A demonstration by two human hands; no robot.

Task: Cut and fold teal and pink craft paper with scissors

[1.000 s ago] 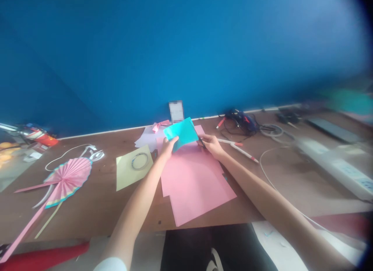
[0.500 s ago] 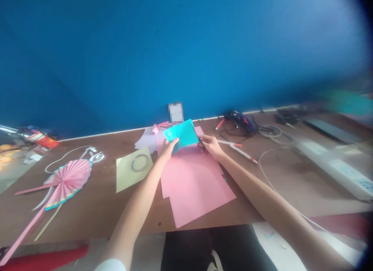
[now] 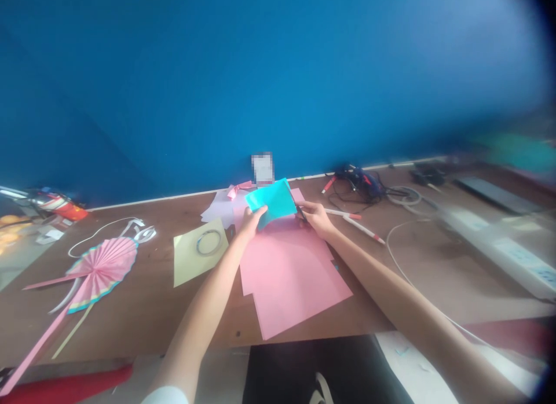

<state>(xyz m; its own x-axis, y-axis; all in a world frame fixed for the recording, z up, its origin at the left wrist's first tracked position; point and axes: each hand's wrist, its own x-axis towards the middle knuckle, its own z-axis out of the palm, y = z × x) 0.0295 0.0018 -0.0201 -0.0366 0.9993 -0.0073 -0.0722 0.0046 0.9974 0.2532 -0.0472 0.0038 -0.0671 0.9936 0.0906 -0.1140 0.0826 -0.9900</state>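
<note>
A turquoise sheet of paper (image 3: 275, 198) is held up at its left lower edge by my left hand (image 3: 252, 219), the thumb lying on top of it. My right hand (image 3: 317, 216) is closed around dark scissors (image 3: 300, 212) at the right edge of that sheet; the blades are small and partly hidden. Beneath both hands lie overlapping pink sheets of paper (image 3: 295, 282). To the left, a ring-shaped roll of tape (image 3: 209, 242) rests on a pale yellow sheet (image 3: 186, 259).
A pleated pink paper fan (image 3: 104, 265) lies at the left with strips around it. Lilac paper (image 3: 217, 210) and a pink bow (image 3: 238, 190) are near the wall. Pens (image 3: 365, 228), tangled cables (image 3: 358, 184) and a white power strip (image 3: 512, 253) occupy the right.
Hardly anything differs. The turquoise sheet and the scissors have shifted very slightly; both hands keep their hold.
</note>
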